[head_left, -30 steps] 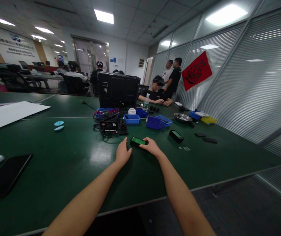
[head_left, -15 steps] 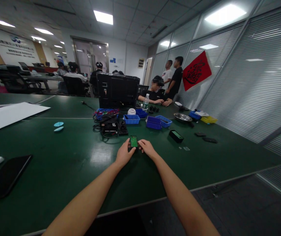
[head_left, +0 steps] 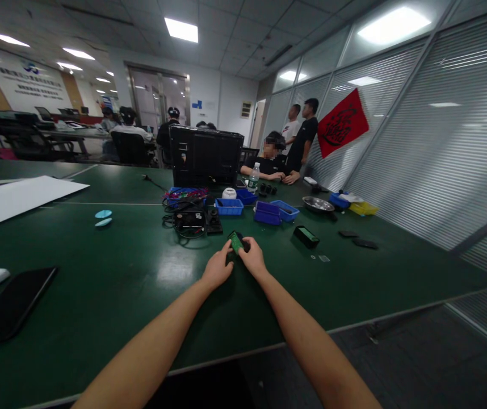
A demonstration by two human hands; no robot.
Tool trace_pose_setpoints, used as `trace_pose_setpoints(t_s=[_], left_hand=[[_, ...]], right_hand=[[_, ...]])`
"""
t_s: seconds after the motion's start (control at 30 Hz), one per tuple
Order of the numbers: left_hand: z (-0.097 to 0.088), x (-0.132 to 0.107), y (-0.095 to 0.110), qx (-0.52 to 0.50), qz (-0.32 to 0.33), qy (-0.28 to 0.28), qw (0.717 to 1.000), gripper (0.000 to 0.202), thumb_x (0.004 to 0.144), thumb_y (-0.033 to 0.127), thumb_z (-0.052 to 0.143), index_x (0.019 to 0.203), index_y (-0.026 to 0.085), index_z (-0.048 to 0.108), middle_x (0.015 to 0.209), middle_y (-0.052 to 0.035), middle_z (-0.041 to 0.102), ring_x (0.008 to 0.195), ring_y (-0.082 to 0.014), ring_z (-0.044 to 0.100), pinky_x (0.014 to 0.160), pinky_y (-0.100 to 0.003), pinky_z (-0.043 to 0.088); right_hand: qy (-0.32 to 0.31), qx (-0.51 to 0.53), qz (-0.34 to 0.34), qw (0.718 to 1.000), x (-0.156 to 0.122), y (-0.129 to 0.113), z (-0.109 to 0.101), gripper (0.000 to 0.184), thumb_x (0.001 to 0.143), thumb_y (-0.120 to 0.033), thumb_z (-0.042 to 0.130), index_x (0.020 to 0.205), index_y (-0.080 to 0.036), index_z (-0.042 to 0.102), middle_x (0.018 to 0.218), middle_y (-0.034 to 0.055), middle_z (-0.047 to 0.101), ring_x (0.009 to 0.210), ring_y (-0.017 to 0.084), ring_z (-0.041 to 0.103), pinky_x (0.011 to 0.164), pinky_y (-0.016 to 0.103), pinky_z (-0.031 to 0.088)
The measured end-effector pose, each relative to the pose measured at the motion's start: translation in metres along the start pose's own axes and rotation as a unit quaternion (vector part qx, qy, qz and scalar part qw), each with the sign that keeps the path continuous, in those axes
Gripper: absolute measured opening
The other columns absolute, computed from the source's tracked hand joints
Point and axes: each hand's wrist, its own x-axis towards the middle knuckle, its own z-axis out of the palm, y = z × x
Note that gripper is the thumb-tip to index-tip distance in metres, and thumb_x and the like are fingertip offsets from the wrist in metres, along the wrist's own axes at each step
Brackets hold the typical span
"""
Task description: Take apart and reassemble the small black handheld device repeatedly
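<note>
A small black box with a green circuit board (head_left: 236,241) inside is held between both my hands above the green table (head_left: 111,284). My left hand (head_left: 218,268) pinches its near left side, fingers closed on it. Gripping its right side, my right hand (head_left: 252,259) is curled around the box. The box is tilted, its far end pointing away from me. A second black box with a green top (head_left: 306,236) lies on the table to the right, apart from my hands.
Behind my hands lie a tangle of cables and black gear (head_left: 190,220), blue bins (head_left: 269,212), a metal bowl (head_left: 317,204) and a black case (head_left: 205,156). A dark tablet (head_left: 9,307) lies near left. People sit and stand at the far end.
The box was turned from lying crosswise under my right hand to pointing away from me; my left hand came over and took hold of it, and both hands lifted it slightly.
</note>
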Motion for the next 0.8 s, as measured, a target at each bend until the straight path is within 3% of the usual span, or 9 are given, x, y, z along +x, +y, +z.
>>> trace_pose_setpoints(t_s=[0.13,0.23,0.33,0.43,0.53,0.63,0.73,0.8], left_hand=[[0.003,0.003,-0.005,-0.024,-0.043,0.052,0.997,0.065,0.072,0.016,0.051,0.133,0.019,0.029,0.119,-0.006,0.056,0.107,-0.0172,0.052,0.096,-0.032,0.036],[0.004,0.006,-0.011,-0.059,-0.07,0.104,0.99,0.059,0.072,0.016,0.051,0.129,0.017,0.034,0.114,-0.0078,0.058,0.101,-0.0161,0.055,0.09,-0.031,0.041],[0.004,0.009,-0.014,-0.093,-0.093,0.142,0.981,0.054,0.072,0.013,0.049,0.125,0.016,0.037,0.111,-0.0088,0.059,0.097,-0.015,0.057,0.086,-0.029,0.044],[0.001,0.011,-0.017,-0.126,-0.114,0.171,0.971,0.05,0.073,0.012,0.048,0.122,0.014,0.039,0.11,-0.0098,0.059,0.095,-0.014,0.057,0.086,-0.029,0.044],[-0.002,0.012,-0.017,-0.151,-0.129,0.198,0.96,0.044,0.076,0.015,0.046,0.12,0.012,0.041,0.107,-0.0108,0.06,0.094,-0.0136,0.057,0.085,-0.029,0.044],[-0.004,0.01,-0.013,-0.144,-0.126,0.204,0.96,0.039,0.079,0.02,0.044,0.118,0.014,0.044,0.106,-0.0097,0.06,0.093,-0.0138,0.058,0.086,-0.03,0.044],[-0.003,0.007,-0.007,-0.095,-0.082,0.177,0.976,0.041,0.08,0.028,0.045,0.119,0.014,0.046,0.111,-0.01,0.058,0.099,-0.0159,0.056,0.089,-0.031,0.042],[-0.002,0.005,-0.004,-0.043,-0.036,0.153,0.987,0.047,0.079,0.033,0.049,0.122,0.016,0.045,0.119,-0.0103,0.054,0.109,-0.0182,0.05,0.095,-0.033,0.038]], right_hand=[[0.044,-0.18,-0.057,0.981,-0.003,-0.002,-0.011,0.041,0.069,-0.018,0.054,0.11,-0.018,0.05,0.109,0.0107,0.052,0.098,0.023,0.045,0.082,0.035,0.038],[0.024,-0.263,-0.137,0.955,-0.009,-0.009,-0.013,0.041,0.07,-0.013,0.053,0.111,-0.018,0.051,0.115,0.0136,0.049,0.098,0.026,0.041,0.081,0.039,0.034],[-0.011,-0.27,-0.209,0.94,-0.018,-0.022,-0.009,0.036,0.074,-0.02,0.054,0.11,-0.018,0.053,0.119,0.0148,0.047,0.099,0.028,0.039,0.081,0.042,0.03],[-0.032,-0.225,-0.244,0.943,-0.024,-0.032,-0.004,0.041,0.077,-0.035,0.053,0.115,-0.019,0.052,0.118,0.0143,0.049,0.1,0.029,0.039,0.082,0.042,0.03],[0.007,-0.146,-0.214,0.966,-0.019,-0.029,-0.003,0.037,0.082,-0.034,0.044,0.115,-0.017,0.053,0.113,0.0126,0.052,0.1,0.026,0.042,0.085,0.04,0.031],[0.07,-0.048,-0.109,0.99,-0.006,-0.012,-0.004,0.036,0.084,-0.026,0.036,0.112,-0.014,0.054,0.109,0.0128,0.054,0.102,0.023,0.045,0.089,0.038,0.033],[0.021,0.057,0.0,0.998,0.005,0.006,-0.001,0.037,0.083,-0.026,0.035,0.111,-0.014,0.055,0.108,0.0121,0.057,0.101,0.021,0.05,0.088,0.036,0.038],[-0.025,0.108,0.013,0.994,0.007,0.011,0.004,0.035,0.081,-0.026,0.037,0.108,-0.017,0.058,0.107,0.0098,0.059,0.1,0.02,0.052,0.087,0.035,0.04]])
